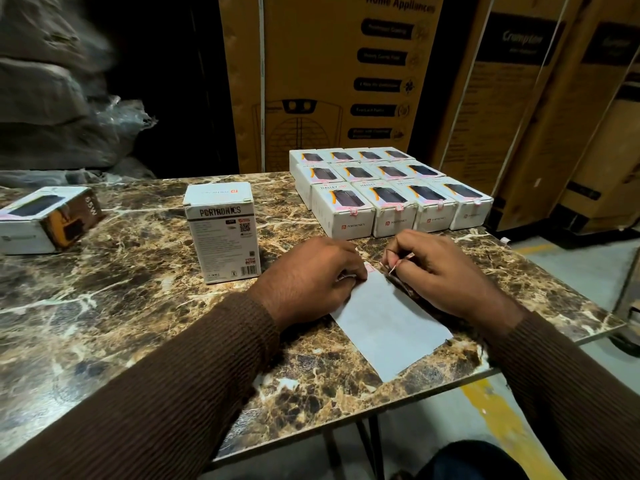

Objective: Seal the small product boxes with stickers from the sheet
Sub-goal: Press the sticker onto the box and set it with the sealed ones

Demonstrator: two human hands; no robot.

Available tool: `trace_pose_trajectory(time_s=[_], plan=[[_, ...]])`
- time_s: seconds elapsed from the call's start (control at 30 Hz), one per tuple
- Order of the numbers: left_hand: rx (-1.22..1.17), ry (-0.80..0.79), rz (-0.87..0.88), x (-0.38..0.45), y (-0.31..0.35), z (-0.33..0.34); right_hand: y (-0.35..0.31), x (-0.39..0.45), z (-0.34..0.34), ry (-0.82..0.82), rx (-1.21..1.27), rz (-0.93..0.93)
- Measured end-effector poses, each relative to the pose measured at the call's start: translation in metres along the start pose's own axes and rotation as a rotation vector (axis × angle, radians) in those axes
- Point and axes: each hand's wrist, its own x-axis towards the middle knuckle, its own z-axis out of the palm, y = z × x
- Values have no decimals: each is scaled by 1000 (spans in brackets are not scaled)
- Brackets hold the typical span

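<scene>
A white sticker sheet (388,323) lies on the marble table (131,306) in front of me. My left hand (311,275) presses down on the sheet's far end with curled fingers. My right hand (436,271) pinches a small sticker (391,270) at the sheet's far right corner. One white product box (223,233) stands upright left of my hands. Several white boxes (388,188) lie in tight rows behind my hands, with small pink stickers over their front edges.
Another white box (45,220) lies on its side at the table's far left. Tall brown cartons (332,81) stand behind the table, more cartons (540,116) lean at the right. Wrapped bundles (62,116) pile up at the left. The table's right edge drops to a grey floor.
</scene>
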Motion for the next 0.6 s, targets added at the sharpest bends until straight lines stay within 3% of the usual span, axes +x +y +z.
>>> trace_pose_trajectory(time_s=[0.6], plan=[[-45,333,46,-16,1,-37,-18,4,-4,78,100,-17]])
